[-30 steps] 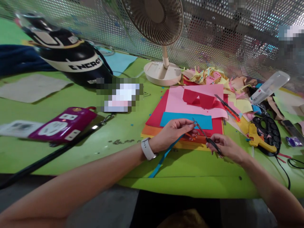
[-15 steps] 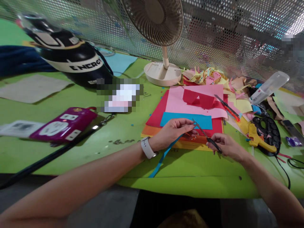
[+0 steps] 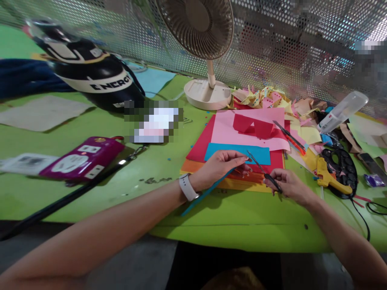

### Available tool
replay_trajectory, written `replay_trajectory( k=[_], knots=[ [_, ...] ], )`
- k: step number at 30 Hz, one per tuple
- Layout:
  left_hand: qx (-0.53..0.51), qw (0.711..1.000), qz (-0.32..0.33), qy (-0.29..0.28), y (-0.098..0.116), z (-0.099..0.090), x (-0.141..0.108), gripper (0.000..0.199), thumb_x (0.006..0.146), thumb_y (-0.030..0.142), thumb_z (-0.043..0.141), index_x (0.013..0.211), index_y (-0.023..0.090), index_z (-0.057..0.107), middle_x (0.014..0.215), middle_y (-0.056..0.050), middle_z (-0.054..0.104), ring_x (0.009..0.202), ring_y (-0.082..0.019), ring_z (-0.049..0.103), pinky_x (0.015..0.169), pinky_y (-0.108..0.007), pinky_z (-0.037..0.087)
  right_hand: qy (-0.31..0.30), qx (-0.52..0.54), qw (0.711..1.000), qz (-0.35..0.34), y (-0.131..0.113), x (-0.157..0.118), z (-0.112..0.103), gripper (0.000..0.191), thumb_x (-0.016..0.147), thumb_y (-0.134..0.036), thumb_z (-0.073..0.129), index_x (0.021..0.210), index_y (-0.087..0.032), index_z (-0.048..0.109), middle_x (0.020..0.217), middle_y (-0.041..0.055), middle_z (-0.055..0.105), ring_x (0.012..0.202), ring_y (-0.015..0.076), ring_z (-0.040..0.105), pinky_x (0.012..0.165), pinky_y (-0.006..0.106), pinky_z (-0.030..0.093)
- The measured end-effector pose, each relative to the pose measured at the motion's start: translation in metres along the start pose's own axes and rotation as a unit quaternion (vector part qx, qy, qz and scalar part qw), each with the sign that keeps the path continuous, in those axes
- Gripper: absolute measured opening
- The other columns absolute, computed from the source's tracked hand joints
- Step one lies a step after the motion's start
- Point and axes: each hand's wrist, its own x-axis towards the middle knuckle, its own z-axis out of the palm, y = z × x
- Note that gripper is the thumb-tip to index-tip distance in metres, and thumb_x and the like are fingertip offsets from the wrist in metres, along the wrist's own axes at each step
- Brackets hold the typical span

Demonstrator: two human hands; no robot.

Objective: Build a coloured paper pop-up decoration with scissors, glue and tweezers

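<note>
My left hand pinches one end of a narrow blue paper strip, whose loose part trails down toward the table's front edge. In my right hand is a pair of scissors with dark handles, its blades pointing up and left. The blade tips lie close to my left fingertips; whether they touch the strip I cannot tell. Under both hands is a stack of coloured sheets, with a blue paper rectangle, a pink sheet and red paper. A folded red paper piece stands on the pink sheet.
A craft knife lies right of the pink sheet. Further right are a yellow glue gun, a black palette and a clear bottle. Paper scraps, a fan, a phone, a purple power strip and a black bottle surround the work.
The strip's loose end has swung left and up and now shows more edge-on. The scissor blades look closer together and slightly farther from my left fingertips.
</note>
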Motion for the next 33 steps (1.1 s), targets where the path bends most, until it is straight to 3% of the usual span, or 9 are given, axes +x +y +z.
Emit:
replay_trajectory(
  k=[12,18,33],
  knots=[
    [-0.029,0.999,-0.03,-0.005,-0.001,-0.001,0.001,0.023,0.077,0.036,0.073,0.083,0.014,0.07,0.074,-0.005,0.075,0.066,-0.013,0.069,0.067,-0.025,0.055,0.009,0.004,1.0,0.006,-0.006,-0.002,0.002,0.055,0.056,-0.065,0.077,0.065,-0.018,0.05,0.056,-0.0055,0.048,0.05,0.0065,0.042,0.044,0.021,0.026],
    [-0.067,0.997,-0.033,0.015,0.001,0.001,0.001,0.021,0.078,0.033,0.073,0.083,0.014,0.069,0.076,-0.005,0.075,0.066,-0.013,0.068,0.073,-0.028,0.057,0.002,-0.01,1.0,0.009,-0.008,-0.004,0.002,0.058,0.06,-0.073,0.07,0.07,-0.018,0.051,0.057,-0.0042,0.051,0.046,0.0053,0.037,0.042,0.022,0.025],
    [-0.045,0.998,-0.03,0.006,-0.002,0.001,0.0,0.019,0.08,0.032,0.071,0.088,0.014,0.071,0.079,-0.006,0.076,0.07,-0.015,0.07,0.077,-0.032,0.058,0.001,0.005,1.0,0.002,-0.001,-0.002,0.005,0.055,0.056,-0.064,0.079,0.066,-0.019,0.049,0.056,-0.0059,0.048,0.051,0.0068,0.042,0.046,0.021,0.03]
  ],
)
